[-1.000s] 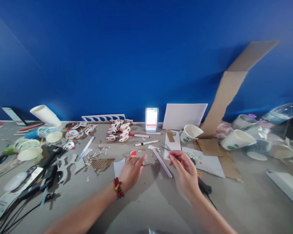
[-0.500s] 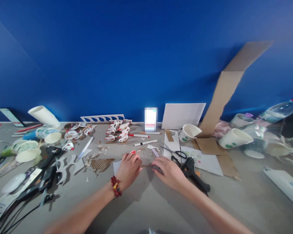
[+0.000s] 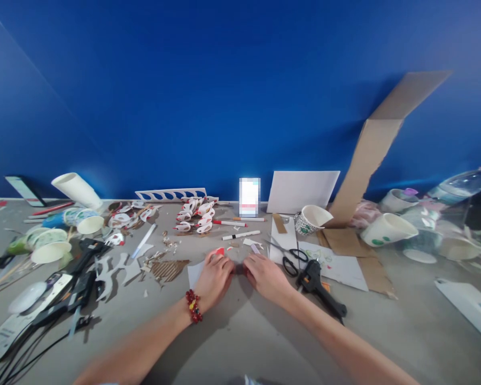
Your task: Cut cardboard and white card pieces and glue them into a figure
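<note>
My left hand, with a red bead bracelet at the wrist, rests low over the table with its fingers curled in. Facing it, my right hand is curled too, the fingertips of both hands only a small gap apart. What they pinch is hidden by the fingers. A small red piece shows just beyond my left fingers, and a white paper piece lies beside that hand. To the right of my right hand are black-handled scissors and a black glue gun.
Corrugated cardboard and scraps lie to the left. Behind stand red-and-white paper cutouts, markers and a lit phone. Paper cups and a bent cardboard strip are at right, cables at left.
My right hand has drawn in to the left, closer to my left hand, and its fingers are more curled. The thin strip seen between the hands is now mostly hidden.
</note>
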{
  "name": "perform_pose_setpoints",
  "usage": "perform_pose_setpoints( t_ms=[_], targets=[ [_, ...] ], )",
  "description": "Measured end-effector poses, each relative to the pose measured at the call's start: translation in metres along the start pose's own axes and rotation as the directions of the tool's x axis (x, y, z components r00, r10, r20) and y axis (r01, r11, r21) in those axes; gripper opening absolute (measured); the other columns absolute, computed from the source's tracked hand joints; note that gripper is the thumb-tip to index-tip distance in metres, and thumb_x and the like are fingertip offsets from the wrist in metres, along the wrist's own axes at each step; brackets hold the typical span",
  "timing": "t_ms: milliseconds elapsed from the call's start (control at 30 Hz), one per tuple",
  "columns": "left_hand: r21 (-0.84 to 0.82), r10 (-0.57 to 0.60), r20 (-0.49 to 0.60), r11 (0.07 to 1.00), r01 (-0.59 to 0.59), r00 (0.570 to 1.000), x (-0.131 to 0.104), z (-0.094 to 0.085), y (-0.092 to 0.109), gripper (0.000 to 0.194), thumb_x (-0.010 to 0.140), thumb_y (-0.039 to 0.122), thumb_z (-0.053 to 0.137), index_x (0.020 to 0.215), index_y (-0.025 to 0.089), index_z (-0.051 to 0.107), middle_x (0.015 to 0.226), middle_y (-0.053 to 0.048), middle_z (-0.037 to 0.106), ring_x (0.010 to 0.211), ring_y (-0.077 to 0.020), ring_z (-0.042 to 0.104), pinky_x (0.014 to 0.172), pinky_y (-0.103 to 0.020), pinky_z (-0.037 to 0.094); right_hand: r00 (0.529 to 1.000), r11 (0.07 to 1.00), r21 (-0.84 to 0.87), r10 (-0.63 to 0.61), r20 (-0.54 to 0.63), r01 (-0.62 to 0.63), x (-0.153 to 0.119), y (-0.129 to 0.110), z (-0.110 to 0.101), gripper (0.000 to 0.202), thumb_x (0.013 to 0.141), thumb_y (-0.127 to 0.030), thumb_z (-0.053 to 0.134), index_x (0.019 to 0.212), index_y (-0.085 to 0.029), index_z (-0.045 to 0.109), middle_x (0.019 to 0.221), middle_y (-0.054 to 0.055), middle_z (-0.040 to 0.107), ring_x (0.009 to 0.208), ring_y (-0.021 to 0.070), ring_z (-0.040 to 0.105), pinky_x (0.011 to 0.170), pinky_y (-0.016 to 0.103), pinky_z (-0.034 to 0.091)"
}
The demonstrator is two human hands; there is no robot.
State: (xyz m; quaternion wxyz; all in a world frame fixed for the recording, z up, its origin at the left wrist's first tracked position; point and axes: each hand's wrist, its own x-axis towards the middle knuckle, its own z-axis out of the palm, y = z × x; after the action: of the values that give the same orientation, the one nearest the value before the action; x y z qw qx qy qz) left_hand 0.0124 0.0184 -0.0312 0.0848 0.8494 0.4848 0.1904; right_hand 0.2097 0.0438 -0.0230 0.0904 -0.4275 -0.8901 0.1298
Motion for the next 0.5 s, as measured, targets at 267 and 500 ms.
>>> perform_pose_setpoints(
  t_ms=[267,500],
  targets=[
    [-0.086,0.002,-0.011,0.996,-0.002,1.0,0.0011,-0.0012,0.0004,0.02,0.089,0.012,0.046,0.089,0.022,0.063,0.085,-0.002,0.068,0.086,-0.0214,0.06,0.1,-0.045,0.036,0.999,0.998,0.055,-0.027,0.031,0.025,0.0038,0.0022,-0.0064,0.021,0.086,-0.006,0.046,0.089,-0.019,0.062,0.091,0.007,0.067,0.091,0.0206,0.059,0.079,0.029,0.042],
    [-0.111,-0.065,-0.106,0.992,0.054,0.992,-0.0005,0.0017,-0.0077,0.017,0.088,0.011,0.048,0.094,0.021,0.059,0.091,-0.003,0.068,0.092,-0.0211,0.061,0.096,-0.042,0.038,1.0,0.999,0.054,-0.004,0.012,0.003,0.0082,0.0047,-0.007,0.017,0.091,-0.014,0.046,0.089,-0.018,0.063,0.092,0.008,0.067,0.091,0.0216,0.058,0.079,0.029,0.042]
  ],
)
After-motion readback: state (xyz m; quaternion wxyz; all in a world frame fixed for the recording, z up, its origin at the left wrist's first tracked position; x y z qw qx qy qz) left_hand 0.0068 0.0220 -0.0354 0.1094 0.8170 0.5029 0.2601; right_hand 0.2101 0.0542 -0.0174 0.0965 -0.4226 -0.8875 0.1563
